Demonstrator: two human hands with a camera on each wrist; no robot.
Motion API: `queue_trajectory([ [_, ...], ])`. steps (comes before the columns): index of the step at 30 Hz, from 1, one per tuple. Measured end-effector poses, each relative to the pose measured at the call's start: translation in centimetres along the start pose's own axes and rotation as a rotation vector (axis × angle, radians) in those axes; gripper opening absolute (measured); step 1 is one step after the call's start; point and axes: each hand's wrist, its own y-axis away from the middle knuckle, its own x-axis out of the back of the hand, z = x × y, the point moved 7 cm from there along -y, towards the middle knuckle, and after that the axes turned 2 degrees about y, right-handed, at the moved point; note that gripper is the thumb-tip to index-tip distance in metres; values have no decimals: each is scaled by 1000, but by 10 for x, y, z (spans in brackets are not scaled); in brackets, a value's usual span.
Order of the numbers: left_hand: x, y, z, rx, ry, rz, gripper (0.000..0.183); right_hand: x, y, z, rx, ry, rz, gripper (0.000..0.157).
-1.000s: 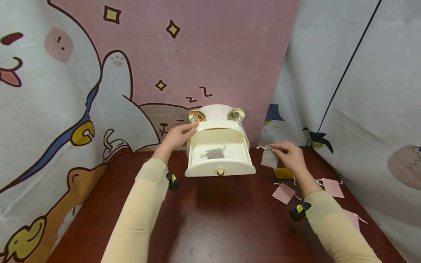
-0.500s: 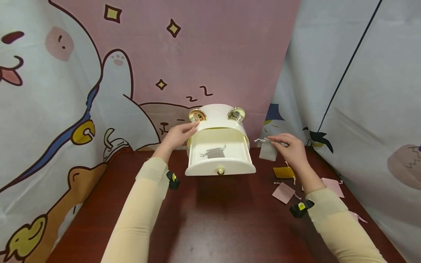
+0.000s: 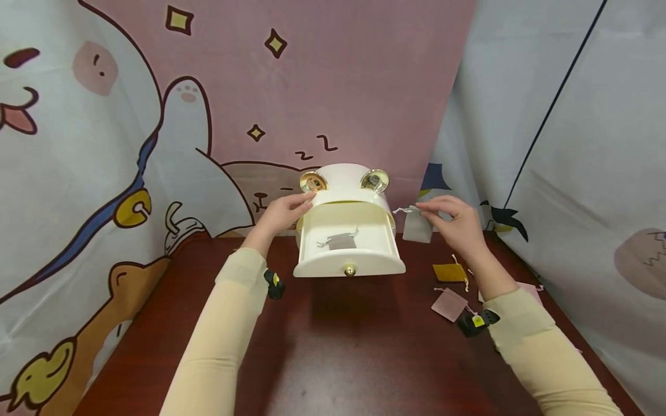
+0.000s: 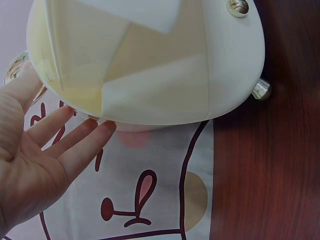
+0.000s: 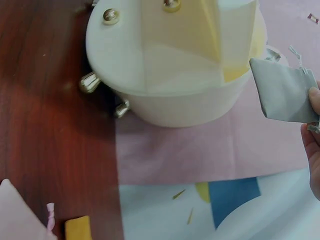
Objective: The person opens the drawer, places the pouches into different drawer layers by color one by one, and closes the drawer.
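Note:
A cream storage box [image 3: 346,184] with two round gold ears has its drawer [image 3: 312,265] pulled out. Inside the drawer lies a grey drawstring pouch [image 3: 341,241]. My left hand [image 3: 281,218] touches the box's left side near the gold ear; the left wrist view shows its fingers [image 4: 87,145] fairly straight along the edge. To the right of the drawer, my right hand [image 3: 457,225] pinches a second grey drawstring pouch [image 3: 418,227] by its top, with the pouch hanging down. In the right wrist view this pouch [image 5: 284,92] appears flat, and only part of the hand shows.
On the dark red table [image 3: 333,358], a mustard pouch [image 3: 450,272] and a pink pouch [image 3: 448,305] lie to the right. Another pink pouch [image 3: 533,292] is partly hidden behind the right forearm. Printed cloth [image 3: 364,86] hangs behind and at the sides.
My right hand has moved left and slightly up with the grey pouch, closer to the drawer, uncovering more of the mustard pouch. The left hand and the box stay where they were.

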Motion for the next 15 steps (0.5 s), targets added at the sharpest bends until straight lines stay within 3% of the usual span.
queue_trajectory([
  [4, 0, -1, 0, 4, 0, -4, 46, 1, -5, -13, 58, -13, 16, 24],
  [15, 0, -1, -1, 9, -5, -7, 46, -13, -13, -46, 121, -109, 21, 24],
])
